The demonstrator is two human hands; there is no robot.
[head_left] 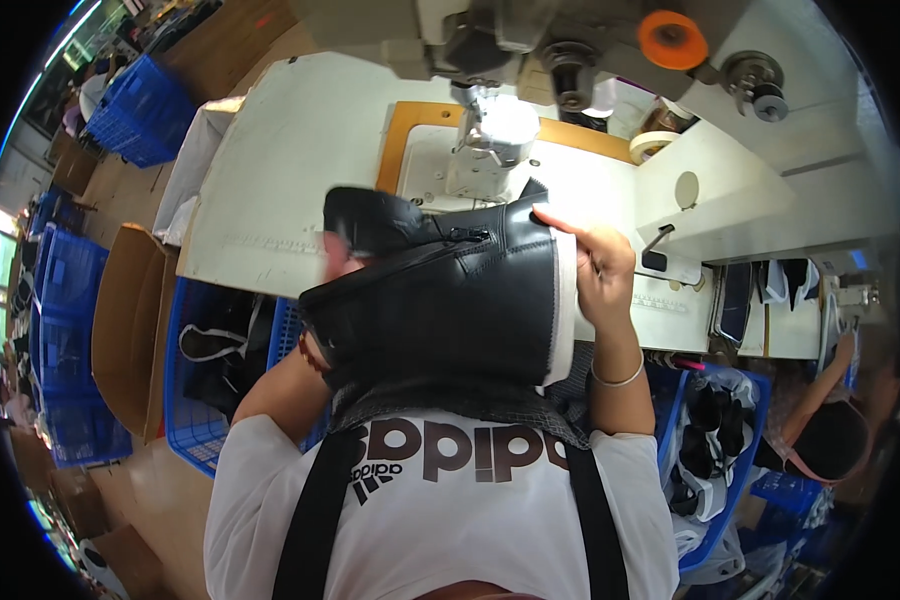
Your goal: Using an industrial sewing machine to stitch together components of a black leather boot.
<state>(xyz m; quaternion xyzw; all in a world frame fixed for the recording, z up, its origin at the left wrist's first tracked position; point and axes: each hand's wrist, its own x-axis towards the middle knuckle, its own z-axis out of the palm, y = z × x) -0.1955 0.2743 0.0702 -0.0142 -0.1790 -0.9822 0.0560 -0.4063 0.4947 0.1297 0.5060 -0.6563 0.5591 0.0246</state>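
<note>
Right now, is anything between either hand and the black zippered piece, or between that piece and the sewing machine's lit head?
Nothing visible. The right hand directly pinches the black zippered piece near its upper right. The left hand is blurred and mostly hidden, so contact is unclear. No separate object shows before the lit head.
</note>
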